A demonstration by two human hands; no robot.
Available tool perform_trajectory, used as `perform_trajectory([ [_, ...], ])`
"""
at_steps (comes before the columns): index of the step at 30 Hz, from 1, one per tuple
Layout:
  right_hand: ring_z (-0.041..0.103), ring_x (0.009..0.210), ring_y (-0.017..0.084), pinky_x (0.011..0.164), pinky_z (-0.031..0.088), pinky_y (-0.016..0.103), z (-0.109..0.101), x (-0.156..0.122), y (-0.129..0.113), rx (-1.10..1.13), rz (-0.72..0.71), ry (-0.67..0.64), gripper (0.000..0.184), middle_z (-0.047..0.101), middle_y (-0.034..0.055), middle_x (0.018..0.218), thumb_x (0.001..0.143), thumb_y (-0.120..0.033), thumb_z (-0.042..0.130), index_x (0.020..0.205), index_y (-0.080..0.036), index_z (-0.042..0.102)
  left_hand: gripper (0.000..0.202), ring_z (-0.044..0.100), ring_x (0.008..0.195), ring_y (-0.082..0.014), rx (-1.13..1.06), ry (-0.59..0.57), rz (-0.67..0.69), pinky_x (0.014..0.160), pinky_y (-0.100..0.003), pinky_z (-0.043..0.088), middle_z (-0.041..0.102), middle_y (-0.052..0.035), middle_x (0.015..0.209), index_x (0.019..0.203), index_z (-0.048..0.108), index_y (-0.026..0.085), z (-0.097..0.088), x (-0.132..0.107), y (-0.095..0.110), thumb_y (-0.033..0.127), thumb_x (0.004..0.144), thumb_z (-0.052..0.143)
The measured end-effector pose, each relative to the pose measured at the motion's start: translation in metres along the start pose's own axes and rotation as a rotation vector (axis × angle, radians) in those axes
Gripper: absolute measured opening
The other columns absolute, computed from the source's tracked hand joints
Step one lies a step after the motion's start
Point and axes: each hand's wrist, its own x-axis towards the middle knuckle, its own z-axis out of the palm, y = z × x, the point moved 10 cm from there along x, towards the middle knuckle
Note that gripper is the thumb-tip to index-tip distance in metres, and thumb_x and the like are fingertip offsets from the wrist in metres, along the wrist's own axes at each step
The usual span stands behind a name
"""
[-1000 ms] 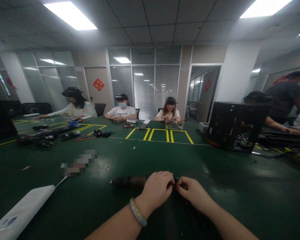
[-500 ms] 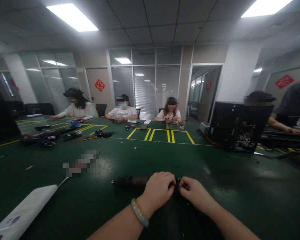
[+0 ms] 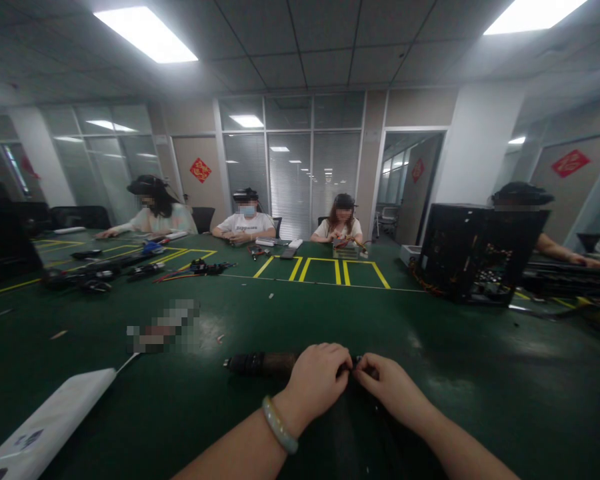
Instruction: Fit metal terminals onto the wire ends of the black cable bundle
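My left hand point(image 3: 317, 381) and my right hand point(image 3: 387, 385) meet at the near edge of a dark green table point(image 3: 290, 313). Both have their fingers curled in a pinch on a small dark part point(image 3: 355, 363) between them; what it is I cannot make out. A dark bundle with a connector end point(image 3: 260, 363) lies on the table and runs left from under my left hand. A pale green bangle point(image 3: 279, 425) sits on my left wrist. Dark material lies under my forearms.
A white flat device point(image 3: 50, 420) with a thin cable lies at the near left. An open black computer case point(image 3: 475, 253) stands at the right. Cables and parts point(image 3: 130, 270) lie at the far left. Several people sit around the table's far and right sides.
My hands have hardly shifted. The standing person in dark clothes at the far right has moved out of view.
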Motion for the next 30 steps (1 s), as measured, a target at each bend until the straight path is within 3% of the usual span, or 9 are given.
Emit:
perform_trajectory([
  [5,0.06,0.07,0.016,0.059,0.038,0.022,-0.0018,-0.0019,0.0,-0.012,0.025,0.005,0.014,0.066,-0.0006,0.076,0.087,-0.029,0.055,0.081,-0.018,0.063,0.012,0.059,0.092,-0.0193,-0.011,0.016,-0.065,0.083,-0.032,0.042,0.064,-0.0006,0.097,0.096,0.059,0.022,0.0002,0.0001,-0.0074,0.021,0.084,0.059],
  [13,0.059,0.069,0.016,0.06,0.038,0.023,-0.0035,-0.0023,-0.0035,-0.019,0.023,0.02,0.015,0.065,-0.0007,0.075,0.088,-0.029,0.055,0.08,-0.019,0.063,0.013,0.058,0.095,-0.0185,0.001,-0.016,-0.001,0.086,-0.031,0.042,0.064,0.0006,0.1,0.095,0.06,0.023,0.0001,-0.0001,0.0001,0.017,0.084,0.057],
  [30,0.059,0.069,0.015,0.058,0.038,0.022,0.0004,-0.0019,-0.0015,-0.012,0.025,0.006,0.015,0.065,-0.0008,0.075,0.088,-0.028,0.054,0.082,-0.018,0.063,0.015,0.058,0.097,-0.0196,-0.007,0.024,-0.048,0.09,-0.032,0.042,0.063,-0.0011,0.104,0.096,0.058,0.022,0.0021,-0.0008,-0.008,0.019,0.082,0.061],
])
